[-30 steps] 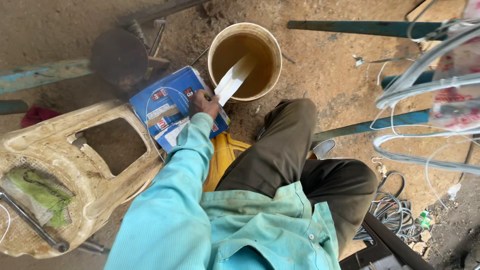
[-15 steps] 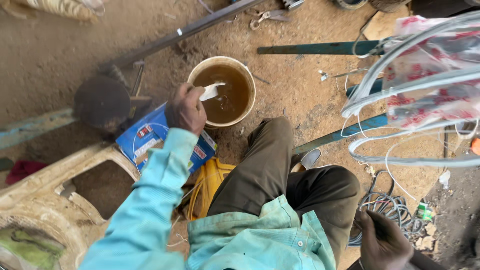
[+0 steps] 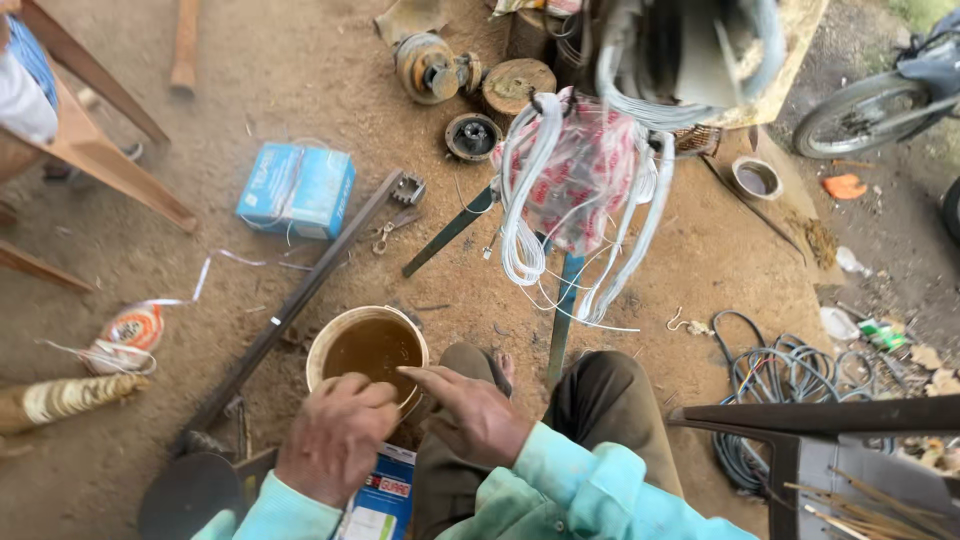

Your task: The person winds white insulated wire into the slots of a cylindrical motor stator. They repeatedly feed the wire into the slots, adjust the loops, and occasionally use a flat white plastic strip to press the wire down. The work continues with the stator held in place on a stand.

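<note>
1. The left hand (image 3: 335, 437) hangs over the near rim of a round cream plastic bucket of brown liquid (image 3: 368, 352); its fingers are curled loosely inward, and whether anything sits inside them cannot be told.
2. The right hand (image 3: 468, 410) lies just beside it at the bucket's near right edge, fingers stretched out flat towards the left hand, holding nothing that shows.
3. Both wrists wear light turquoise shirt sleeves (image 3: 570, 480), and a bent knee in dark olive trousers (image 3: 600, 400) rises to the right of the bucket.
4. Below the hands a blue and white printed cardboard box (image 3: 380, 500) lies on the ground, partly hidden by the left arm.
5. A long dark metal bar (image 3: 300, 300) runs diagonally past the bucket's left side on the bare dirt floor (image 3: 250, 120).
6. Further off on the left stands a pale blue cardboard carton (image 3: 297, 190).
7. Loops of white wire around a red-patterned cloth bundle (image 3: 575, 175) hang above, and a coil of dark cable (image 3: 790, 375) lies on the right.
</note>
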